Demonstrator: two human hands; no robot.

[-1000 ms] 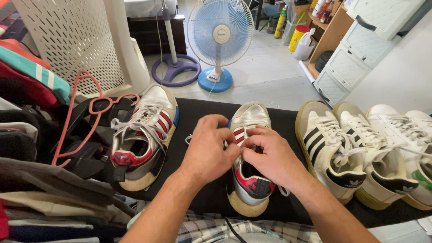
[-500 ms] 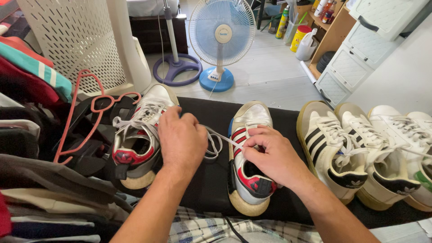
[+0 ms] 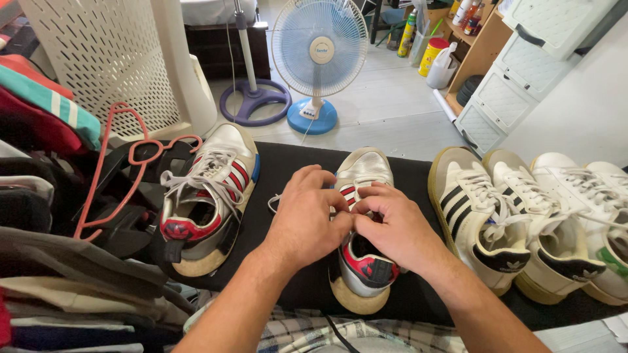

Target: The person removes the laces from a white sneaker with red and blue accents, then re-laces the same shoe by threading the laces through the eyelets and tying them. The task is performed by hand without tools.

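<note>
Your left hand (image 3: 302,219) and right hand (image 3: 392,225) meet over the middle of the grey sneaker (image 3: 362,229) that stands on the black surface (image 3: 288,163) straight in front of you, toe pointing away. Both forearms come up from the bottom edge and converge, so the knuckles of the two hands touch above the shoe's tongue. Your left hand lies palm down with the fingers curled inward; your right hand is curled the same way, fingertips tucked toward the lacing area. Both are closed around the shoe's white lace (image 3: 275,201), a loop of which pokes out just to the left of your left hand. What exactly the fingertips pinch underneath is hidden.

Counting shoes: five in all. One is under your hands. One matching grey sneaker with red stripes (image 3: 206,196) sits to the left of your left hand, laced and tilted slightly. Three white sneakers stand to the right of your right hand: a black-striped one (image 3: 474,219) nearest, then another (image 3: 543,235), then one at the far edge (image 3: 598,216).

Beyond your hands stand two floor fans: a blue one (image 3: 319,55) and a purple base (image 3: 255,101). One red clothes hanger (image 3: 108,167) lies left of the left shoe, above stacked folded clothes (image 3: 59,281).
</note>
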